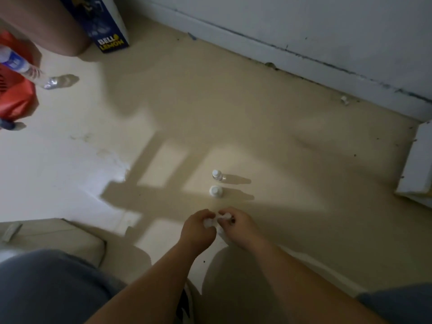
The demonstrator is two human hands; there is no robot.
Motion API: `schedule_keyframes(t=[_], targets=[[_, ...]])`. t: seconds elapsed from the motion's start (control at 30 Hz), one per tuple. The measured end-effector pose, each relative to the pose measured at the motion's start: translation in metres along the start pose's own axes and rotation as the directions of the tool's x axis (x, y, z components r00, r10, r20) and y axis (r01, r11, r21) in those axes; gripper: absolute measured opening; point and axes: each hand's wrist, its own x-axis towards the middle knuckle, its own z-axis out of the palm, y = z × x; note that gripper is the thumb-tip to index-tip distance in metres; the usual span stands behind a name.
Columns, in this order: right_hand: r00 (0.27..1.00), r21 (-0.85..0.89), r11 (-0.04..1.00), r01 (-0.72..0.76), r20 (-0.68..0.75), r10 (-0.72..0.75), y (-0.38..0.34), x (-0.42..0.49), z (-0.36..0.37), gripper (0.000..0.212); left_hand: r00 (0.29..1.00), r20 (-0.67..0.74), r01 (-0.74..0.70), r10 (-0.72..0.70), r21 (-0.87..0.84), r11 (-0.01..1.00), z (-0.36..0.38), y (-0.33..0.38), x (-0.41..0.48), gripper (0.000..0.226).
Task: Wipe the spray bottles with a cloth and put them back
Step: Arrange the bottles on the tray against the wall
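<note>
Hands meet low over the pale beige floor, in front of the person's knees. Left hand: grip closed, fingers curled round a small whitish item. Right hand: grip closed, pinching the same item from the other side. Blur prevents telling whether this item is cloth, bottle or both.

Just beyond the hands, two small clear bottles with white caps stand upright on the floor, one behind the other and slightly apart: the nearer bottle and the farther bottle. Each casts a shadow to the right. Any print on them is too small to read.

Top left: a dark blue carton printed in yellow with "BELL LEMON". Near it, a clear plastic water bottle with a blue-and-white label, its writing illegible, lies tilted across a red bag. A white wall with scuffed skirting bounds the floor at the upper right.
</note>
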Motion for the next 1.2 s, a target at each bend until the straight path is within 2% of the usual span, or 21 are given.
schedule_keyframes(t=[0.1,0.2,0.3,0.37,0.43,0.5,0.6,0.63,0.7,0.73,0.8,1.0,1.07,1.2], targets=[[0.995,0.112,0.99,-0.082,-0.038,0.087,0.005,0.014,0.0,0.016,0.994,-0.107,0.021,-0.028,-0.07,0.997,0.002,-0.002,0.007,0.034],[0.969,0.182,0.979,-0.091,-0.209,0.129,-0.004,0.021,-0.003,0.023,0.973,-0.183,0.093,-0.142,-0.252,0.963,-0.003,-0.004,0.014,0.036],[0.888,0.193,0.981,-0.003,-0.451,0.091,-0.019,0.031,-0.012,0.028,0.935,-0.245,0.131,-0.258,-0.437,0.89,-0.011,-0.007,0.021,0.032],[0.835,0.138,0.986,0.092,-0.55,-0.001,-0.035,0.037,-0.022,0.03,0.92,-0.289,0.11,-0.264,-0.457,0.883,-0.016,-0.004,0.025,0.026],[0.84,0.08,0.988,0.135,-0.538,-0.071,-0.051,0.043,-0.036,0.036,0.916,-0.336,0.075,-0.219,-0.394,0.916,-0.02,0.0,0.028,0.023],[0.908,-0.003,0.992,0.13,-0.401,-0.12,-0.066,0.051,-0.047,0.038,0.918,-0.366,0.047,-0.156,-0.291,0.956,-0.023,0.009,0.028,0.025],[0.967,-0.238,0.964,0.117,-0.192,-0.165,-0.074,0.063,-0.053,0.023,0.927,-0.373,-0.008,-0.037,-0.118,0.993,-0.026,0.014,0.031,0.024],[0.968,-0.304,0.943,0.133,-0.166,-0.19,-0.073,0.065,-0.053,0.03,0.937,-0.35,-0.012,-0.006,-0.05,0.999,-0.026,0.015,0.032,0.021],[0.962,-0.375,0.91,0.176,-0.132,-0.241,-0.07,0.067,-0.052,0.058,0.952,-0.305,0.0,0.017,0.054,0.999,-0.025,0.012,0.034,0.015],[0.961,-0.392,0.901,0.185,-0.121,-0.25,-0.069,0.069,-0.05,0.067,0.958,-0.285,0.008,0.017,0.088,0.996,-0.023,0.011,0.035,0.014],[0.961,-0.402,0.894,0.197,-0.102,-0.257,-0.066,0.073,-0.047,0.072,0.97,-0.242,0.01,0.028,0.152,0.988,-0.018,0.008,0.035,0.018],[0.952,-0.398,0.89,0.223,-0.107,-0.287,-0.062,0.082,-0.037,0.036,0.967,-0.188,-0.117,0.171,0.268,0.956,-0.009,0.028,0.033,0.054],[0.952,-0.379,0.902,0.205,-0.136,-0.274,-0.062,0.084,-0.037,0.03,0.961,-0.171,-0.162,0.219,0.297,0.941,-0.009,0.038,0.037,0.051],[0.936,-0.281,0.946,0.161,-0.26,-0.237,-0.053,0.082,-0.04,0.025,0.948,-0.126,-0.223,0.293,0.393,0.892,-0.009,0.056,0.052,0.027]])
